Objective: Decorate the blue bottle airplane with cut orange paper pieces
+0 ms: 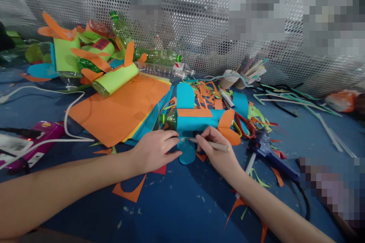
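Observation:
My right hand [215, 146] is closed around a pale marker pen [219, 146]; its tip rests at a whitish star-like mark on the lower blue paper wing [187, 155]. Fingers spread, my left hand [156, 149] lies open against that wing's left edge. The wing belongs to a toy plane made from a green plastic bottle [171, 118] wrapped in blue paper [196, 122], lying on its side. An orange strip [195, 112] runs along its top, and orange paper fins [228, 127] stick out at its right end. A second blue wing [185, 95] extends away from me.
Orange paper sheets [119, 106] and a green-wrapped bottle [116, 79] lie left. Orange scraps [203, 93] and red-handled scissors [247, 127] are behind the plane. A blue glue gun [273, 157] lies right; a purple box with cables [42, 144] sits far left. Perforated metal [196, 26] borders the back.

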`<state>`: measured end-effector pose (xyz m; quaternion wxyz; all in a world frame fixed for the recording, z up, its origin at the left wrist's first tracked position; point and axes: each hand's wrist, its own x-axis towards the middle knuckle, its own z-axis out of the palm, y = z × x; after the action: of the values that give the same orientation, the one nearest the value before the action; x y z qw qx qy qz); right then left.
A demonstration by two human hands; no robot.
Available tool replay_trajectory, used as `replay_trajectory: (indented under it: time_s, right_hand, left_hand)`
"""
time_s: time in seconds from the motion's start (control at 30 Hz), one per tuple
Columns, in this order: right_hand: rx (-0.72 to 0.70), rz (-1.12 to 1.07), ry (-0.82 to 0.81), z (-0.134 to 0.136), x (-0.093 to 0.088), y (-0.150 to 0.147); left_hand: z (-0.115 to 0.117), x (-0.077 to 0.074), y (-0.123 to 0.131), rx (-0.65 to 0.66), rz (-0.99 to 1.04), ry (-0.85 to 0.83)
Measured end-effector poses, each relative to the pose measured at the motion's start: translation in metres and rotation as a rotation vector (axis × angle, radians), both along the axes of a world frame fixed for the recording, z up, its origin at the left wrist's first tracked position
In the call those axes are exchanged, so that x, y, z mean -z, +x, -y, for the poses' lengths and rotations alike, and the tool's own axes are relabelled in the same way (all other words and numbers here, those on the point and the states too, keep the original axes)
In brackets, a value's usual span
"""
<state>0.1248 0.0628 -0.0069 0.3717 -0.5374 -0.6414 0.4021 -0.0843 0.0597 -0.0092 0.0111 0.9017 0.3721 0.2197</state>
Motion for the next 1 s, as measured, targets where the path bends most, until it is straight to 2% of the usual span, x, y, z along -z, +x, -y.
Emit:
replay_trajectory:
  time_s: [1.0]
  right_hand:
    - [-0.026, 0.017, 0.013, -0.0006, 0.0012, 0.0004]
  left_hand:
    - [0.0005, -0.0023, 0.0004, 0.01, 0.001, -0.002]
